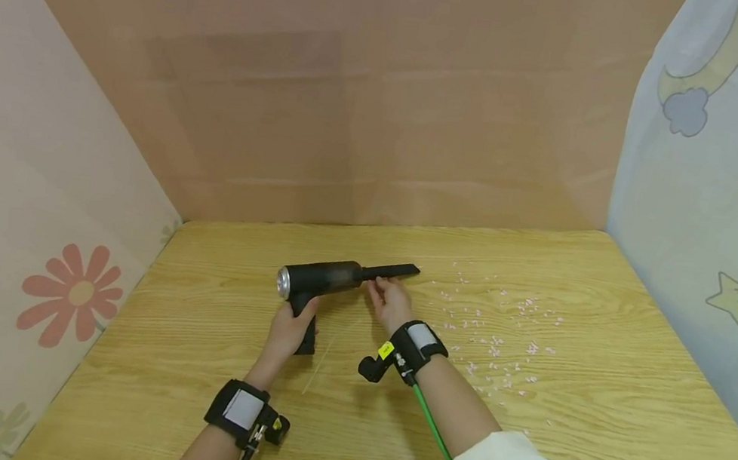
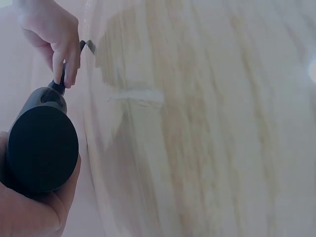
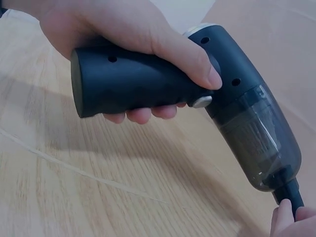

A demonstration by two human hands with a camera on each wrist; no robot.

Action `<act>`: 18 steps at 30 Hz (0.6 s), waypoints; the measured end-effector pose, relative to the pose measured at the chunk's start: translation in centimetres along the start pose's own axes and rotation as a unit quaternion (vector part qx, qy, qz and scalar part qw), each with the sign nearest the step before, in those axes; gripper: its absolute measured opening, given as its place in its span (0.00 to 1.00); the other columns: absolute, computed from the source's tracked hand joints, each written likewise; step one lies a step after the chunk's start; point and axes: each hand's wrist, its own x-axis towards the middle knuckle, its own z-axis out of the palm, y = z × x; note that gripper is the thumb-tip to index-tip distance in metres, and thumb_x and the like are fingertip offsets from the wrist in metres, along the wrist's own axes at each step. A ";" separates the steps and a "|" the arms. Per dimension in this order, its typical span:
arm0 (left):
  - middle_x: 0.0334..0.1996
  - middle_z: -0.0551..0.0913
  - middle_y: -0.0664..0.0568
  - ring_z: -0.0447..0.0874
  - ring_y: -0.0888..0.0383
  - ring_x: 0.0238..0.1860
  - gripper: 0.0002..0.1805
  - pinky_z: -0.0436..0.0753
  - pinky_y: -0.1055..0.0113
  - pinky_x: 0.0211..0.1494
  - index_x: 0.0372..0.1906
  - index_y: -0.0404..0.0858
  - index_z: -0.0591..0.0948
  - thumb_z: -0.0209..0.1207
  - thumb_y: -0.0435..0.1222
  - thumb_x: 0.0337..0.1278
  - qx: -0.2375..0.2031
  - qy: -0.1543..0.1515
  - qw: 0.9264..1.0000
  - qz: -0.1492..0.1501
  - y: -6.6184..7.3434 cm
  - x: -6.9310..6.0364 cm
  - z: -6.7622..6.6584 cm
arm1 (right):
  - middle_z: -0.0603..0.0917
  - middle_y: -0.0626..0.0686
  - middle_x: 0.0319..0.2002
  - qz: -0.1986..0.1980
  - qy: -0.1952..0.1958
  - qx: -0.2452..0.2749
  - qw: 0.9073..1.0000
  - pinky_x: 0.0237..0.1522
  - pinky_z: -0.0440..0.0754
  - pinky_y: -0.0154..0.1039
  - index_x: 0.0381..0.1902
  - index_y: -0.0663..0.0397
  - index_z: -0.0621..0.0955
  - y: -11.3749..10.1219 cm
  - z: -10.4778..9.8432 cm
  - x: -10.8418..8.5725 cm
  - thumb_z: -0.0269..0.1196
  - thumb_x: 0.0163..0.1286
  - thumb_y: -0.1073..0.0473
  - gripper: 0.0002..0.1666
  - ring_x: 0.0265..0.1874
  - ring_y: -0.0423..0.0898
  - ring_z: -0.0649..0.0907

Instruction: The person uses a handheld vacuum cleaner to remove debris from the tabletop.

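A black handheld vacuum cleaner [image 1: 325,278] with a smoky see-through dust cup [image 3: 259,136] is held above the wooden table. My left hand [image 1: 289,329] grips its handle [image 3: 133,81], fingers wrapped round and thumb along the upper side near a silver trigger button [image 3: 202,101]. At the front end, my right hand [image 1: 391,305] pinches the narrow black crevice nozzle [image 1: 392,270] close to where it meets the dust cup. The nozzle's slanted tip points right. In the left wrist view, the round dark butt of the handle [image 2: 43,148] faces the camera.
Many small pale paper bits [image 1: 496,343] lie scattered over the right half of the wooden table [image 1: 153,380]. A patterned cloth [image 1: 711,223] hangs on the right, another [image 1: 43,147] on the left, and a brownish sheet [image 1: 382,110] stands behind.
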 end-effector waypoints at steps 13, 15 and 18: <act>0.27 0.79 0.47 0.78 0.63 0.23 0.26 0.77 0.70 0.28 0.46 0.28 0.68 0.52 0.51 0.68 -0.001 -0.006 1.000 0.011 0.3 0.4 0.9 | 0.65 0.57 0.58 -0.007 0.037 -0.005 0.999 0.65 0.70 0.31 0.73 0.54 0.55 -0.5 -0.4 0.7 0.47 0.72 0.73 0.34 0.65 0.48 0.67; 0.26 0.79 0.48 0.78 0.63 0.22 0.26 0.77 0.71 0.27 0.46 0.28 0.68 0.52 0.51 0.67 -0.002 -0.007 1.000 0.015 0.3 0.4 0.9 | 0.66 0.57 0.58 -0.009 0.038 0.005 0.999 0.63 0.72 0.31 0.72 0.54 0.57 -0.3 -0.8 1.7 0.49 0.71 0.73 0.33 0.63 0.48 0.69; 0.26 0.79 0.48 0.78 0.63 0.22 0.27 0.77 0.71 0.28 0.46 0.28 0.68 0.52 0.51 0.67 -0.002 -0.008 1.000 0.016 0.2 0.4 0.7 | 0.69 0.59 0.56 -0.006 0.015 0.027 1.000 0.58 0.76 0.31 0.67 0.56 0.64 0.2 -2.0 3.4 0.54 0.68 0.73 0.31 0.58 0.48 0.74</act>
